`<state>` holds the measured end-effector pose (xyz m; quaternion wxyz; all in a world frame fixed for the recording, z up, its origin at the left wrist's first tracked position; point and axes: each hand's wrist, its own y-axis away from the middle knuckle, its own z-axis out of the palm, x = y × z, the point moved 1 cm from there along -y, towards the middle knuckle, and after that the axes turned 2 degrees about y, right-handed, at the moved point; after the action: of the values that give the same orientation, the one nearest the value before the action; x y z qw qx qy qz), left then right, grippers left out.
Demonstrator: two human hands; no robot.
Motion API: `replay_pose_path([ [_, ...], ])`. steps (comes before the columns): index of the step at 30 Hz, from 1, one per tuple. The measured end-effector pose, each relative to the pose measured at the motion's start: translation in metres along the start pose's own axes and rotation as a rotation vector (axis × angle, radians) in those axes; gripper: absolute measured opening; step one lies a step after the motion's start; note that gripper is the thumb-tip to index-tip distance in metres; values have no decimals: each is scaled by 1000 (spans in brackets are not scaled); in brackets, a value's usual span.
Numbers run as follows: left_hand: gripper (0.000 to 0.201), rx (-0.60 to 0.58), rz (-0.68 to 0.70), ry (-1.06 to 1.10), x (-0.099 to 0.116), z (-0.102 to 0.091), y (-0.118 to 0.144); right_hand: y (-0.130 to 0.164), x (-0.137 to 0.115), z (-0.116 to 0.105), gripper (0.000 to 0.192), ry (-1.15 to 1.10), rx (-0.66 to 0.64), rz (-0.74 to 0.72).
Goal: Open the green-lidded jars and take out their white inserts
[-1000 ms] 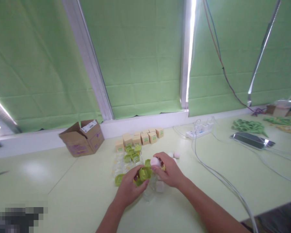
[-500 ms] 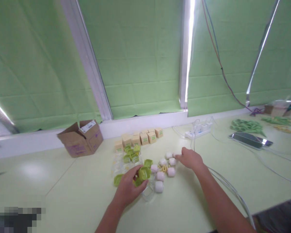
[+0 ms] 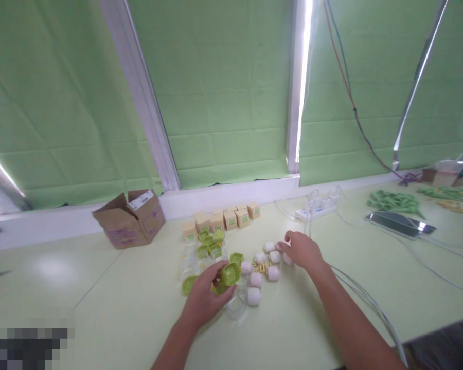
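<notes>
Pale green worktop [image 3: 100, 318] is carrying everything. Left hand [image 3: 208, 299] is grasping a green cup [image 3: 230, 274], left of the white-pink cylinders [image 3: 255, 296]. Right hand [image 3: 303, 250] is working at their right edge; can't tell if its grip is holding one. Likely handling cylinders singly; next move is calling for clean finger placement. Versus a second ago: right isn't holding a cylinder beside the cup; left is staying put.

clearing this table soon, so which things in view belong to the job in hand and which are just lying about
Probably in use:
lime-green square plastic cup, in the left hand
pale pink and white cylinders, by the right hand
clear plastic container

Probably just lying about:
open brown cardboard box
white plastic power strip
</notes>
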<state>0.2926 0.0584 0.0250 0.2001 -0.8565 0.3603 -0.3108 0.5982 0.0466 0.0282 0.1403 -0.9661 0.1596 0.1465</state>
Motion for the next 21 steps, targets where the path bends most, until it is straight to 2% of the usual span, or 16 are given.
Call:
replay_pose_path([
  [2,44,11,9,10,-1,1,0,8,-17,-4,28,-177,131,-232],
  [5,43,9,16,23,-1,2,0,28,-50,-2,21,-422,149,-646],
  [7,43,3,19,34,-1,2,-1,42,-71,5,18,-461,158,-842],
  [8,44,-1,22,39,0,2,-1,49,-80,8,17,-454,184,-891],
  [11,45,-42,37,48,1,4,-1,60,-96,17,12,-367,270,-936],
  [15,47,-79,78,39,4,7,0,61,-101,21,8,-312,333,-932],
  [21,47,-55,135,10,3,10,2,57,-99,26,4,-316,292,-930],
])
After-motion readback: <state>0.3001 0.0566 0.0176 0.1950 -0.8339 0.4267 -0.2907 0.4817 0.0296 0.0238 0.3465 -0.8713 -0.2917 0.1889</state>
